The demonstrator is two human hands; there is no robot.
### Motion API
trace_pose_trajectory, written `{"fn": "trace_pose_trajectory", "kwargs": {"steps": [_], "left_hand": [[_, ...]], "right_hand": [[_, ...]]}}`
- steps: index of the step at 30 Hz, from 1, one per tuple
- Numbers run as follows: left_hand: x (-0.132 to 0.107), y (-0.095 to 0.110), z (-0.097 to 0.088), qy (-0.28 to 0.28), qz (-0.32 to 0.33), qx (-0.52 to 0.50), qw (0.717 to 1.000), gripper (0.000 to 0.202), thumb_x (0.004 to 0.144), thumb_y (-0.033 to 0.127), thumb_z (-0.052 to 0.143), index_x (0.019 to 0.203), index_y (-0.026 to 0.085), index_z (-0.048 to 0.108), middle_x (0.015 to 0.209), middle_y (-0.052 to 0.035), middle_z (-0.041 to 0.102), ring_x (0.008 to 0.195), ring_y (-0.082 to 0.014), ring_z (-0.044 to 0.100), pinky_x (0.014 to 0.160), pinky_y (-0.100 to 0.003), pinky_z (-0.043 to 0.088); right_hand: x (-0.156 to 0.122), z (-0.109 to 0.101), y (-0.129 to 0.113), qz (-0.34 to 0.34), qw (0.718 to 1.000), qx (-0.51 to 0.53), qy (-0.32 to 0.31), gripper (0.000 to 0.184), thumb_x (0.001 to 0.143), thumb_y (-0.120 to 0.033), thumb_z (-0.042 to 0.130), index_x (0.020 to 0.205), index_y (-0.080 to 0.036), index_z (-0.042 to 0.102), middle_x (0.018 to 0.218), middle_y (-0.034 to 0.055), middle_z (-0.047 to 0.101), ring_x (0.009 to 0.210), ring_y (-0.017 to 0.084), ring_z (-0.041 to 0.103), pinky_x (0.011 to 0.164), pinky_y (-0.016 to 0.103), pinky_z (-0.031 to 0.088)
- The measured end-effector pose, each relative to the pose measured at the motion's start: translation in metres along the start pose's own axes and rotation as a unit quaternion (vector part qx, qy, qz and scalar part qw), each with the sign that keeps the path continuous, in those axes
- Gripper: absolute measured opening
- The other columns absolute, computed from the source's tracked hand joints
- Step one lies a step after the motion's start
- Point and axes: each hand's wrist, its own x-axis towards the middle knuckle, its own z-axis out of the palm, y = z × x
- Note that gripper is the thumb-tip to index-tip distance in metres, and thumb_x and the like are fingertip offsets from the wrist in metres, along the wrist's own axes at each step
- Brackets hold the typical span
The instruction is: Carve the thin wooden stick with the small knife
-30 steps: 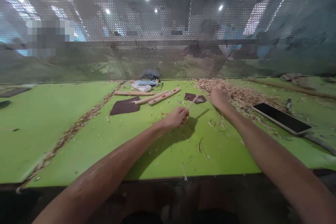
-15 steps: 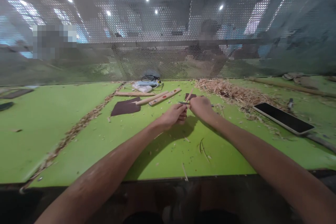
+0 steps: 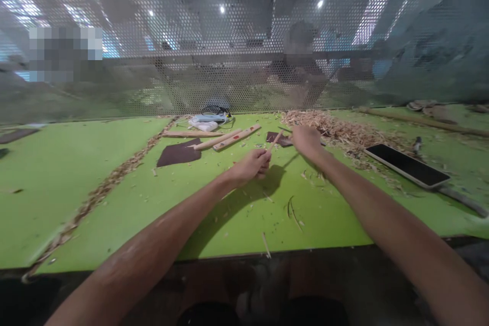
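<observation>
Stick (image 3: 275, 138) in left grip (image 3: 252, 164), right grip (image 3: 305, 140) just beside.

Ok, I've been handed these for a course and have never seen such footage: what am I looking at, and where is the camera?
There is no machine here: a person works with two bare hands, and the single camera sits on their head, looking forward and down, so both forearms reach in from the bottom. The left hand is closed on a thin wooden stick that points up and away. The right hand is closed just beyond the stick's tip; what it holds is too small to tell. Both are over a green table. On it lie a pile of wood shavings, several more wooden sticks, dark sheets and a flat dark-screened device. Behind a perforated screen, another person is dimly visible.
</observation>
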Motion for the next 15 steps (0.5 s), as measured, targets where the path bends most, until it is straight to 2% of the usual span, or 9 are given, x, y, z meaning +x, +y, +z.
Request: {"fn": "trace_pose_trajectory", "kwargs": {"steps": [2, 5, 8, 11, 15], "left_hand": [[0.000, 0.000, 0.000, -0.002, -0.002, 0.001, 1.000, 0.034, 0.111, 0.022, 0.045, 0.077, 0.020, 0.039, 0.062, 0.0104, 0.031, 0.047, -0.0032, 0.027, 0.045, -0.012, 0.022], [0.001, 0.000, 0.001, 0.018, 0.000, -0.002, 1.000, 0.032, 0.111, 0.021, 0.045, 0.080, 0.019, 0.045, 0.061, 0.0103, 0.033, 0.046, -0.0035, 0.027, 0.044, -0.013, 0.021], [0.002, 0.001, 0.001, 0.043, 0.005, -0.013, 0.999, 0.029, 0.112, 0.022, 0.043, 0.085, 0.016, 0.053, 0.061, 0.0099, 0.034, 0.046, -0.0045, 0.027, 0.043, -0.014, 0.020], [0.003, 0.000, -0.002, 0.051, 0.019, -0.030, 0.998, 0.028, 0.111, 0.021, 0.043, 0.086, 0.015, 0.054, 0.062, 0.0094, 0.035, 0.047, -0.0048, 0.029, 0.043, -0.014, 0.021], [0.007, -0.006, -0.007, 0.044, 0.031, -0.030, 0.998, 0.029, 0.109, 0.018, 0.045, 0.081, 0.017, 0.050, 0.062, 0.0091, 0.036, 0.046, -0.0044, 0.028, 0.042, -0.014, 0.020]], "right_hand": [[0.002, -0.009, 0.008, 0.019, 1.000, -0.009, 0.006, 0.029, 0.104, -0.020, 0.064, 0.117, 0.000, 0.079, 0.112, 0.0281, 0.077, 0.116, 0.034, 0.074, 0.093, 0.036, 0.056], [-0.004, -0.017, 0.010, 0.012, 1.000, -0.017, 0.009, 0.033, 0.105, -0.025, 0.061, 0.119, -0.003, 0.080, 0.108, 0.0250, 0.078, 0.112, 0.033, 0.075, 0.091, 0.035, 0.056], [-0.017, -0.014, -0.005, -0.031, 0.999, -0.018, -0.009, 0.034, 0.106, -0.026, 0.057, 0.113, -0.005, 0.082, 0.099, 0.0208, 0.078, 0.098, 0.029, 0.075, 0.085, 0.033, 0.056], [-0.033, -0.004, -0.028, -0.094, 0.995, -0.015, -0.044, 0.029, 0.104, -0.019, 0.057, 0.104, -0.006, 0.083, 0.092, 0.0182, 0.078, 0.084, 0.023, 0.073, 0.078, 0.030, 0.055], [-0.045, 0.003, -0.045, -0.146, 0.988, -0.020, -0.052, 0.027, 0.101, -0.014, 0.058, 0.107, -0.006, 0.083, 0.097, 0.0217, 0.079, 0.094, 0.028, 0.075, 0.084, 0.033, 0.055]]}}
